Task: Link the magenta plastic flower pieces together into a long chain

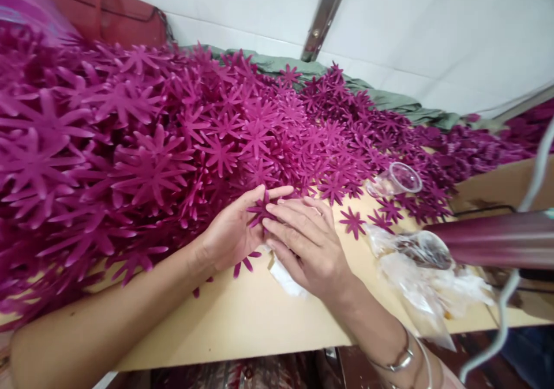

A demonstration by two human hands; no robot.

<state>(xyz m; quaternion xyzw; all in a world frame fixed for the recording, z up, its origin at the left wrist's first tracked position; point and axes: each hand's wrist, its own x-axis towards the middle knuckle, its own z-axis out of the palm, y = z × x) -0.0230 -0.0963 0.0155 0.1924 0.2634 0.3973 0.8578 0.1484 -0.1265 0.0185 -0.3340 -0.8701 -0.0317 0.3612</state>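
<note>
My left hand [236, 227] is turned palm up above the table, holding a purple star-shaped fabric flower piece [258, 211] with narrow petals. My right hand [307, 239] lies over it, palm down; its stretched fingertips touch the flower piece's edge. The fingers of my left hand are partly hidden behind my right hand. Below my hands, a loose flower piece [246, 264] and a white scrap [285, 276] rest on the table. Just beyond my hands rises a big heap of similar flower pieces [151, 164].
The pale tabletop [208, 325] has its front edge nearest me. To the right are a clear plastic cup [405, 178], a crumpled plastic bag [411, 279], a purple cylinder [497, 239] and a pale cable [504, 314]. A red bag [112, 17] and green cloth [389, 103] lie along the white wall.
</note>
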